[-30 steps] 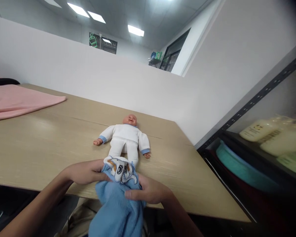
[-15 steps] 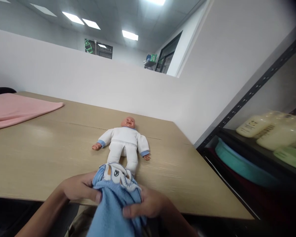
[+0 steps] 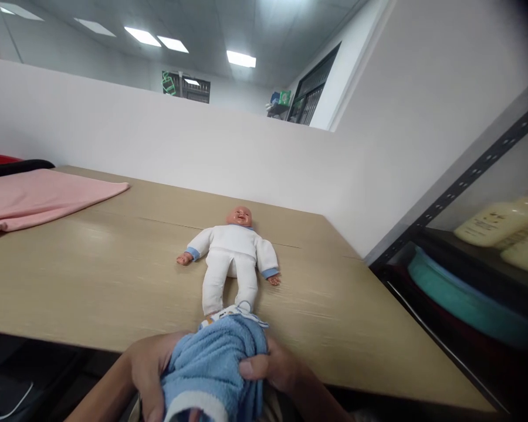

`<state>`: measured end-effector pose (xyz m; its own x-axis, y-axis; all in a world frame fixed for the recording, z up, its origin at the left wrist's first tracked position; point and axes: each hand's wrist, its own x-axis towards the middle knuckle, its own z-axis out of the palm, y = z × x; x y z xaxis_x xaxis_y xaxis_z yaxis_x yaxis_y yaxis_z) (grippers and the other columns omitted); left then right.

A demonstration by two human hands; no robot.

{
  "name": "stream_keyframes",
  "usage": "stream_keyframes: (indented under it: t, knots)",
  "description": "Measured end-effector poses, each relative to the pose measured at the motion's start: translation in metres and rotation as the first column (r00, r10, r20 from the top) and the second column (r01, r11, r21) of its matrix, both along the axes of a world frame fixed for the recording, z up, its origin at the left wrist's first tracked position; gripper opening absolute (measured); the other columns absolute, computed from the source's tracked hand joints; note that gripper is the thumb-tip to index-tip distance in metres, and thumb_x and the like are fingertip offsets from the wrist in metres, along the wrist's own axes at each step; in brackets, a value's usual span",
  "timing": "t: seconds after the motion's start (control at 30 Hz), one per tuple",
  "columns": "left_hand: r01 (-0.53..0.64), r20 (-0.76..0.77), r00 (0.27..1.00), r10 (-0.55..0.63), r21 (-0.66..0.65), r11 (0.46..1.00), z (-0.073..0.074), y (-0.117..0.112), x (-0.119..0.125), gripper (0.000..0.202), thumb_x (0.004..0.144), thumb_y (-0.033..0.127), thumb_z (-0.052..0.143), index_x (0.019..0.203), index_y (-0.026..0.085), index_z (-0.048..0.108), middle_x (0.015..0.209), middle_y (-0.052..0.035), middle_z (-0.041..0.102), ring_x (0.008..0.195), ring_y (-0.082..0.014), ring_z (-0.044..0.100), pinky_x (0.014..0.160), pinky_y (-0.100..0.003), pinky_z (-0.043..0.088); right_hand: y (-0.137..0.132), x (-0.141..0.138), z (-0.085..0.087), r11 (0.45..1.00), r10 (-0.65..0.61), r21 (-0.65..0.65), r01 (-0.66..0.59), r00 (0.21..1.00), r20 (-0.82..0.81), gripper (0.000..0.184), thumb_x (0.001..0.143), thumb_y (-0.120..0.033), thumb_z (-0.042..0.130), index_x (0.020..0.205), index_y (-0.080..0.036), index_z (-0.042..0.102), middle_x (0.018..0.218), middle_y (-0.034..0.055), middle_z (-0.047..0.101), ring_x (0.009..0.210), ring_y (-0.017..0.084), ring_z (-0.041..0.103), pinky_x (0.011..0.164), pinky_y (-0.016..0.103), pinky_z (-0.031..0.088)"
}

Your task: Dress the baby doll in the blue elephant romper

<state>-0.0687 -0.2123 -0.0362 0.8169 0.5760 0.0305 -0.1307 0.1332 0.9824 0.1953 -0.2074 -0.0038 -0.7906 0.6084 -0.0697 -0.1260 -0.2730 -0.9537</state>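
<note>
A baby doll [image 3: 234, 258] in a white suit with blue cuffs lies face up on the wooden table [image 3: 92, 269], feet toward me. At the table's near edge, a bunched blue fleece garment [image 3: 213, 366] with a white patterned part sits at the doll's feet. My left hand [image 3: 147, 369] grips the garment's left side, fingers curled into the cloth. My right hand [image 3: 268, 369] grips its right side, thumb pressed over the fabric. Whether the doll's feet are inside the cloth is hidden.
A pink cloth [image 3: 39, 196] lies at the table's far left. A white partition wall [image 3: 158, 140] backs the table. On the right stands a metal shelf [image 3: 457, 187] with cream bottles [image 3: 493, 223] and a teal round item [image 3: 462, 299].
Both hands have pulled the blue garment back toward me and down, bunching it; its cartoon-face patch is now mostly tucked out of sight. More of the doll's legs show.
</note>
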Motion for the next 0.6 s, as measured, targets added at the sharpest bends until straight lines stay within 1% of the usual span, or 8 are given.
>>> stream_keyframes:
  t: [0.07, 0.13, 0.2, 0.27, 0.37, 0.47, 0.53, 0.6]
  knots:
    - [0.078, -0.008, 0.997, -0.078, -0.037, 0.996, 0.007, -0.003, 0.003, 0.069, 0.051, 0.085, 0.100, 0.070, 0.022, 0.079, 0.066, -0.0086, 0.072, 0.067, -0.0309, 0.071, 0.075, -0.045, 0.065, 0.001, 0.001, -0.015, 0.997, -0.064, -0.037, 0.064, 0.998, -0.001, 0.067, 0.069, -0.057, 0.100, 0.126, -0.027, 0.082, 0.122, 0.0091, 0.085, 0.132, 0.038, 0.077, 0.129, 0.060, 0.047]
    - [0.035, 0.044, 0.999, -0.031, -0.087, 0.996, 0.008, -0.007, 0.002, 0.065, 0.058, 0.083, 0.098, 0.064, 0.023, 0.073, 0.066, -0.0072, 0.068, 0.067, -0.0264, 0.066, 0.082, -0.045, 0.063, 0.002, 0.000, -0.019, 0.994, -0.097, -0.049, 0.097, 0.995, 0.008, 0.066, 0.069, -0.058, 0.099, 0.125, -0.027, 0.082, 0.124, 0.0101, 0.085, 0.133, 0.039, 0.076, 0.129, 0.060, 0.047]
    - [-0.077, 0.089, 0.992, 0.089, -0.132, 0.988, 0.003, -0.008, -0.001, 0.064, 0.056, 0.077, 0.102, 0.069, 0.022, 0.074, 0.069, -0.0050, 0.068, 0.068, -0.0236, 0.063, 0.087, -0.044, 0.060, 0.002, -0.003, -0.010, 0.998, -0.065, -0.026, 0.066, 0.998, 0.012, 0.073, 0.070, -0.061, 0.099, 0.132, -0.028, 0.081, 0.130, 0.0115, 0.084, 0.134, 0.039, 0.076, 0.126, 0.058, 0.051]
    - [-0.195, 0.099, 0.972, 0.211, -0.153, 0.969, -0.005, -0.008, -0.007, 0.064, 0.056, 0.074, 0.104, 0.076, 0.020, 0.077, 0.074, -0.0043, 0.071, 0.072, -0.0228, 0.064, 0.087, -0.041, 0.058, 0.000, -0.010, 0.006, 0.999, 0.022, 0.044, -0.021, 1.000, -0.001, 0.087, 0.062, -0.061, 0.106, 0.138, -0.029, 0.078, 0.134, 0.0120, 0.083, 0.135, 0.039, 0.075, 0.121, 0.054, 0.057]
    - [-0.357, 0.072, 0.923, 0.377, -0.200, 0.912, -0.013, -0.008, -0.015, 0.067, 0.064, 0.078, 0.100, 0.083, 0.017, 0.079, 0.079, -0.0057, 0.074, 0.077, -0.0231, 0.066, 0.082, -0.036, 0.057, -0.002, -0.022, 0.028, 0.980, 0.078, 0.188, -0.071, 0.997, -0.027, 0.090, 0.052, -0.059, 0.113, 0.130, -0.026, 0.082, 0.132, 0.0113, 0.083, 0.136, 0.039, 0.073, 0.121, 0.049, 0.058]
    - [-0.418, 0.051, 0.898, 0.437, -0.208, 0.884, -0.004, -0.010, -0.015, 0.075, 0.068, 0.080, 0.099, 0.110, 0.019, 0.084, 0.099, -0.0091, 0.082, 0.097, -0.0299, 0.075, 0.094, -0.041, 0.060, -0.001, -0.029, 0.032, 0.973, -0.090, 0.209, 0.099, 0.995, -0.053, 0.081, 0.066, -0.053, 0.110, 0.134, -0.024, 0.078, 0.125, 0.0085, 0.084, 0.132, 0.034, 0.076, 0.125, 0.050, 0.054]
    - [-0.399, 0.039, 0.913, 0.406, -0.116, 0.910, 0.010, -0.014, -0.010, 0.085, 0.069, 0.076, 0.100, 0.129, 0.019, 0.082, 0.119, -0.0137, 0.084, 0.117, -0.0370, 0.076, 0.109, -0.049, 0.058, 0.000, -0.031, 0.028, 0.943, -0.260, 0.205, 0.263, 0.965, -0.038, 0.076, 0.072, -0.046, 0.108, 0.137, -0.026, 0.075, 0.123, 0.0071, 0.085, 0.127, 0.033, 0.078, 0.123, 0.051, 0.056]
    - [-0.416, -0.013, 0.909, 0.416, -0.009, 0.909, 0.025, -0.017, -0.002, 0.082, 0.076, 0.070, 0.099, 0.137, 0.018, 0.080, 0.131, -0.0166, 0.083, 0.128, -0.0410, 0.074, 0.119, -0.055, 0.055, 0.001, -0.032, 0.026, 0.890, -0.372, 0.283, 0.358, 0.928, -0.004, 0.063, 0.077, -0.042, 0.105, 0.131, -0.026, 0.078, 0.125, 0.0076, 0.085, 0.124, 0.033, 0.079, 0.120, 0.051, 0.060]
